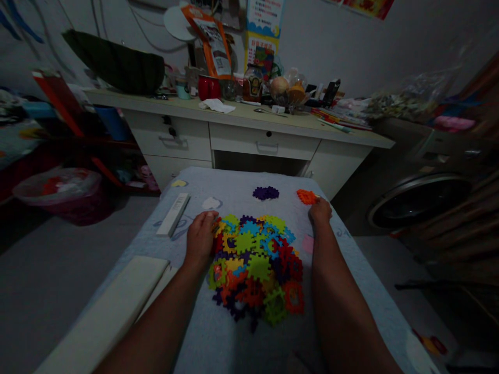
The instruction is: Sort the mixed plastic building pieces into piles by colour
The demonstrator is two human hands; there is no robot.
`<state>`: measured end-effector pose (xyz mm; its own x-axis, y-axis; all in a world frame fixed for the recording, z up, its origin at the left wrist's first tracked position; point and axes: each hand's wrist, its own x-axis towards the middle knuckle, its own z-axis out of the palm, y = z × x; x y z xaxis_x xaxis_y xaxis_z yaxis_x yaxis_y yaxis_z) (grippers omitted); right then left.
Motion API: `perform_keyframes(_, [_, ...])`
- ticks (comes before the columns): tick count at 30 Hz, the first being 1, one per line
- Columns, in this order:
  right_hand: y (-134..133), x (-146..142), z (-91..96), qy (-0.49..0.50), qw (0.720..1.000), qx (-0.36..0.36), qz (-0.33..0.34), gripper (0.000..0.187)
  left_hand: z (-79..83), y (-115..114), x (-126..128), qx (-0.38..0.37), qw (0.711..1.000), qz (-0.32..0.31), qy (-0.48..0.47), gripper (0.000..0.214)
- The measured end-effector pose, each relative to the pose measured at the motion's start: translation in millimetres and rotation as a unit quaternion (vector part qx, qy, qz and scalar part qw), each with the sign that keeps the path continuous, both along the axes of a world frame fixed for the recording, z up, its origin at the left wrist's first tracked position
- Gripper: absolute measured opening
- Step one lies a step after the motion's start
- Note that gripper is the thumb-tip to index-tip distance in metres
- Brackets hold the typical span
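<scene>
A heap of colourful plastic building pieces with toothed edges (258,266) lies in the middle of the cloth-covered table. At the heap's left edge is my left hand (199,238), its fingers curled in against the red and yellow pieces; what is between the fingertips is hidden. My right hand (322,211) reaches to the far right of the table, fingers closed at the near edge of a small stack of orange toothed pieces (306,196). A separate stack of purple toothed pieces (265,193) sits to the left of the orange one.
A long white box (173,214) and a white panel (128,291) lie on the table's left side. Beyond stands a white desk (249,122) crowded with jars, a red mug (208,87) and papers. A washing machine (413,182) is at right, a lined bin (64,192) at left.
</scene>
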<state>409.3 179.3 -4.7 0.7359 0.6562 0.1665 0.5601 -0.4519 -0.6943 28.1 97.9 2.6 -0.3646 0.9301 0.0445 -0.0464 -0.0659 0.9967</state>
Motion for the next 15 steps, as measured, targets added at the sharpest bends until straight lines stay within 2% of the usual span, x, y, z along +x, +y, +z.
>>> perform_keyframes(4, [0.4,-4.2,7.9,0.0,0.999,0.039,0.002,0.048,1.0,0.1,0.2,-0.013,0.999,-0.014,-0.032,0.037])
perform_keyframes(6, [1.8,-12.4,19.0,0.017,0.995,0.076,0.061,0.045,2.9,-0.3,0.2,-0.012,0.999,-0.012,-0.028,0.036])
perform_keyframes(9, [0.9,-38.7,44.5,0.057,0.97,0.106,0.21,0.035,6.4,-1.6,0.3,-0.011,1.0,-0.008,-0.016,0.036])
perform_keyframes(12, [-8.6,-82.2,72.4,0.067,0.898,0.055,0.432,0.024,8.2,-2.1,-0.3,-0.009,1.0,0.0,0.002,0.036])
perform_keyframes(15, [-23.0,-130.1,89.7,0.013,0.809,-0.027,0.587,0.018,7.4,-0.6,-1.9,-0.005,1.0,-0.003,0.004,0.037])
